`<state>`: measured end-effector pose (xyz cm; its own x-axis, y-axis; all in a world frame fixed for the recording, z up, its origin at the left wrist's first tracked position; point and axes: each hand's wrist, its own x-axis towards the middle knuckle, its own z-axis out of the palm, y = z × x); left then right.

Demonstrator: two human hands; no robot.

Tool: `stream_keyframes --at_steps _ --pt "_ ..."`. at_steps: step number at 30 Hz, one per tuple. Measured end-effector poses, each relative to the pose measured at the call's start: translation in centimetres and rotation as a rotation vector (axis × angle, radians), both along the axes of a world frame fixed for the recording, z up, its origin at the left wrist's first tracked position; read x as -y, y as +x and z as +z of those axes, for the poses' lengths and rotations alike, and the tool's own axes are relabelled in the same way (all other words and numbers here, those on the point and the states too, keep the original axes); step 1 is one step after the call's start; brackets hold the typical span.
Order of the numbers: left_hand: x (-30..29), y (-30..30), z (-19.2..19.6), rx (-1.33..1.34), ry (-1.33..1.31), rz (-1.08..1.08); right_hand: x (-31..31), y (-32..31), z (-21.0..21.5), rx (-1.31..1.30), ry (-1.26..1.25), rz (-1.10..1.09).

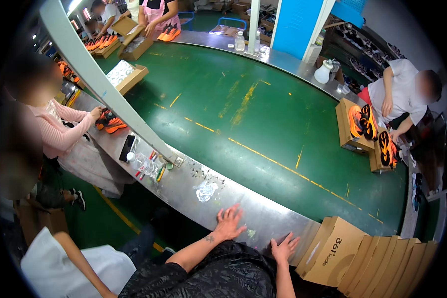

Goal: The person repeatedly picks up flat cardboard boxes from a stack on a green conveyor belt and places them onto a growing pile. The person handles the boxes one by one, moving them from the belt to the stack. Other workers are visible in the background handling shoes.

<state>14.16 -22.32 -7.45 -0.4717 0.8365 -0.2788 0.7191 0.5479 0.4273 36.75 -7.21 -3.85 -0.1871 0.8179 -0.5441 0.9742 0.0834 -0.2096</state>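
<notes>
My left hand (229, 223) lies on the metal ledge (186, 198) along the green conveyor belt, its fingers spread and nothing in them. To the right, my right hand (284, 249) is over the same ledge, fingers stretched apart, also holding nothing. It is close to a row of brown cardboard shoe boxes (333, 251) standing at the lower right. A whitish smear (205, 190) marks the ledge beyond my left hand.
Green belt (263, 129) curves past me. Left on the ledge are a clear bottle (141, 163), pens and a phone (127, 148). A person in pink (59, 119) handles orange shoes (111, 122); another at right stands by boxed orange shoes (363, 122). A grey post (109, 89) slants across.
</notes>
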Motion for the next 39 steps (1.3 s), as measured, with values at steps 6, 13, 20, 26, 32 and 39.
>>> stream_keyframes --at_steps 6,13,20,26,32,39 --pt "-1.5 -5.4 1.2 -0.129 0.111 0.535 0.0 -0.4 0.7 -0.017 -0.017 -0.03" --pt "-0.7 -10.3 0.9 0.001 -0.079 0.565 0.0 -0.6 0.7 0.004 -0.026 -0.046" --pt "-0.4 -9.2 -0.5 -0.085 -0.022 0.542 -0.1 -0.5 0.4 -0.016 -0.016 -0.048" --pt "0.3 -4.5 -1.3 -0.121 0.026 0.375 -0.1 -0.3 0.2 -0.033 -0.021 -0.057" --pt "0.2 -3.5 -1.2 0.002 -0.148 0.341 0.0 0.2 -0.6 -0.048 0.016 -0.046" --pt "0.6 -4.6 -1.8 0.067 -0.272 0.24 -0.2 0.5 -1.5 -0.062 0.016 -0.022"
